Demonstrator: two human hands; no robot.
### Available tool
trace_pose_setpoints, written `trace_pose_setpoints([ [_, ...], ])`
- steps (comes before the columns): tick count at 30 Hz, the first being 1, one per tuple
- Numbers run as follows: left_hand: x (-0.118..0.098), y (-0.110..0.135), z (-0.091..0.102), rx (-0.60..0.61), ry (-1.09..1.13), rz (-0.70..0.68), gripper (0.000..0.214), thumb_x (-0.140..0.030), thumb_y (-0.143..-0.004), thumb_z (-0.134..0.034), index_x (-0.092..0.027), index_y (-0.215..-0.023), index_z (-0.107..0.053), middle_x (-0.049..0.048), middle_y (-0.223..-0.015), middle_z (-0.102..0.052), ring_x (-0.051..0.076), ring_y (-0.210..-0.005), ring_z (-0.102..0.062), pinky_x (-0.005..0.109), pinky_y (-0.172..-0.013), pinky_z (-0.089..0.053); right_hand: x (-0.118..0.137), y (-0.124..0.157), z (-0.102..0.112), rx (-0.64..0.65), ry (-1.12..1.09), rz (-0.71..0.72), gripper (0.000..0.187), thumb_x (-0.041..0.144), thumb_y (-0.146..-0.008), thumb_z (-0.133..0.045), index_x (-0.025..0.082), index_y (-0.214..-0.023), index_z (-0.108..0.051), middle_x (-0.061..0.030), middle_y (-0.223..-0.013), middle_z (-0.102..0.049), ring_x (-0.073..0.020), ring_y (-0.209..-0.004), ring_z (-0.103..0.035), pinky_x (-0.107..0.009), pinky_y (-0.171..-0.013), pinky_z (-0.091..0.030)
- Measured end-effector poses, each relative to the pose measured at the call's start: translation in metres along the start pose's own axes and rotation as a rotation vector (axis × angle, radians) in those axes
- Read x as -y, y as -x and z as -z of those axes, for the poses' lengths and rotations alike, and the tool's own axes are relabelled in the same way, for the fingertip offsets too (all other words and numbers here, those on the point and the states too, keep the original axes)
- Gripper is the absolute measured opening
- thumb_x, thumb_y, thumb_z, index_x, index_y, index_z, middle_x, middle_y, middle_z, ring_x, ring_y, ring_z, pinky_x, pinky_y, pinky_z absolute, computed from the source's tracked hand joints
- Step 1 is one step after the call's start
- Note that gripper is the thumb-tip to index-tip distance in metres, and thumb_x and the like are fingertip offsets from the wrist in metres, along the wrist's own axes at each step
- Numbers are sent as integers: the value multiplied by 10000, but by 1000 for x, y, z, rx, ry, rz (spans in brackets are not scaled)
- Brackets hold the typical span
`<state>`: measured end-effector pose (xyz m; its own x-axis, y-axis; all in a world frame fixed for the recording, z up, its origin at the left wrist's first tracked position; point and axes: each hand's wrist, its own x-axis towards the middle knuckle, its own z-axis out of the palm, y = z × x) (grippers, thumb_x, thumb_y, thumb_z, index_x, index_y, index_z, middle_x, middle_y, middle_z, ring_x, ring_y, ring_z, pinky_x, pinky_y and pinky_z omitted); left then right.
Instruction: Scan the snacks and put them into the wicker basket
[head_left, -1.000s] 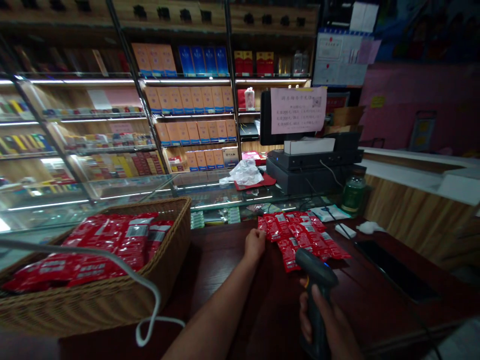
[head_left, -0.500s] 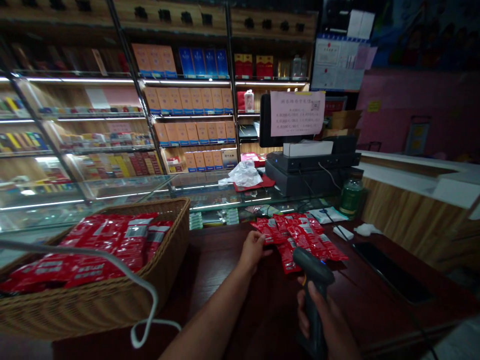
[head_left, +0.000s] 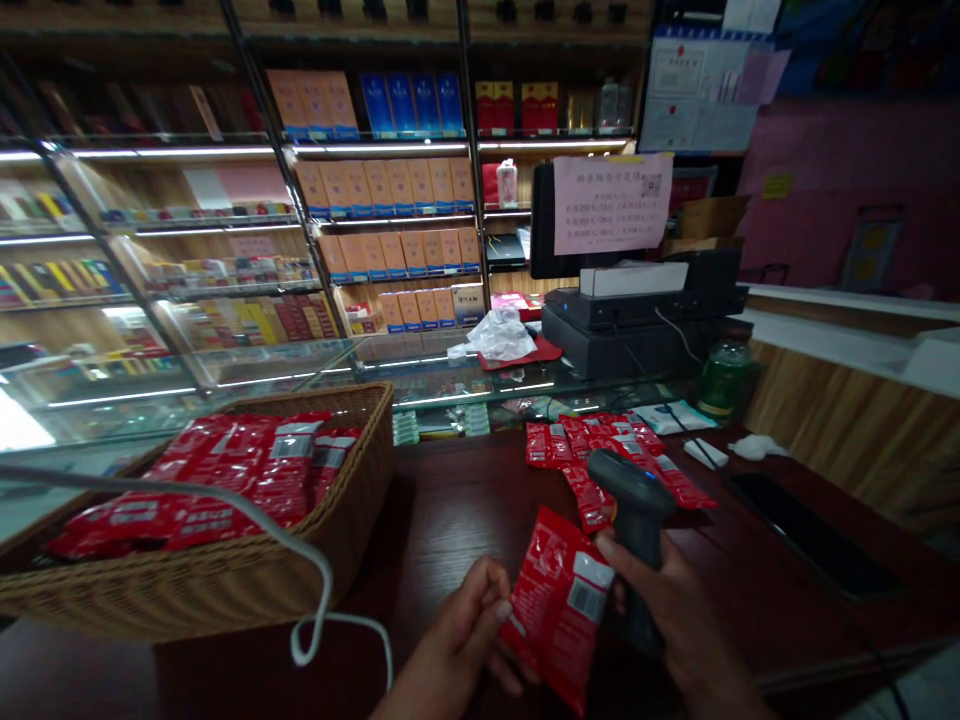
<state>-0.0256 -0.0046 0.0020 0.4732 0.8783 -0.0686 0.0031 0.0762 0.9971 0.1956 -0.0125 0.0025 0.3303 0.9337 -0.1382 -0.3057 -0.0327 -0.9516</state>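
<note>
One red packet [head_left: 551, 620] is now pinched by its left edge in the left hand [head_left: 471, 622] at lower centre of the frame, drawn away from the packet pile [head_left: 551, 445] right of centre. Its barcode [head_left: 585, 598] is exposed beside the scanner [head_left: 634, 485], gripped by the right hand [head_left: 669, 600]; a single packet thus seems singled out.

One left hand [head_left: 465, 630], one right hand [head_left: 664, 590], one scanner [head_left: 637, 490] and one red packet [head_left: 555, 615] over the counter [head_left: 439, 495]. At its left edge, one wicker basket [head_left: 364, 500]; near its far edge, one heap of packets [head_left: 585, 438] too overlapped to count. One black slab [head_left: 810, 530] near the right edge, one green jar [head_left: 724, 385] by the far right corner.
</note>
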Motion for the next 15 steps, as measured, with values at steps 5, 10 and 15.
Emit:
trace_pose_setpoints([
  [5, 3, 4, 1, -53, 116, 107, 530, -620, -720, -746, -216, -939, -483, -4, -718, -706, 171, -564, -704, 239, -514, -511, 1, 7, -9, 35, -28, 56, 507, 495, -614, -896, 156, -881, -630, 39, -481, -567, -110, -424, -487, -198, -427, -387],
  [10, 1, 1, 6, -151, 128, 144, 537, -619, -616, -801, -153, -814, -622, 30, -601, -708, 152, -527, -676, 224, -504, -489, 8, 10, -13, 113, -82, 102, 540, 403, -568, -923, 157, -930, -607, 3, -663, -661, -95, -422, -495, -198, -406, -382],
  [15, -4, 3, 5, -133, 68, 187, 385, -471, -611, -812, -146, -769, -681, 35, -646, -741, 142, -557, -680, 228, -551, -498, 10, 13, -12, 116, -77, 100, 571, 438, -620, -918, 152, -1010, -615, 38, -551, -597, -101, -421, -473, -196, -419, -370],
])
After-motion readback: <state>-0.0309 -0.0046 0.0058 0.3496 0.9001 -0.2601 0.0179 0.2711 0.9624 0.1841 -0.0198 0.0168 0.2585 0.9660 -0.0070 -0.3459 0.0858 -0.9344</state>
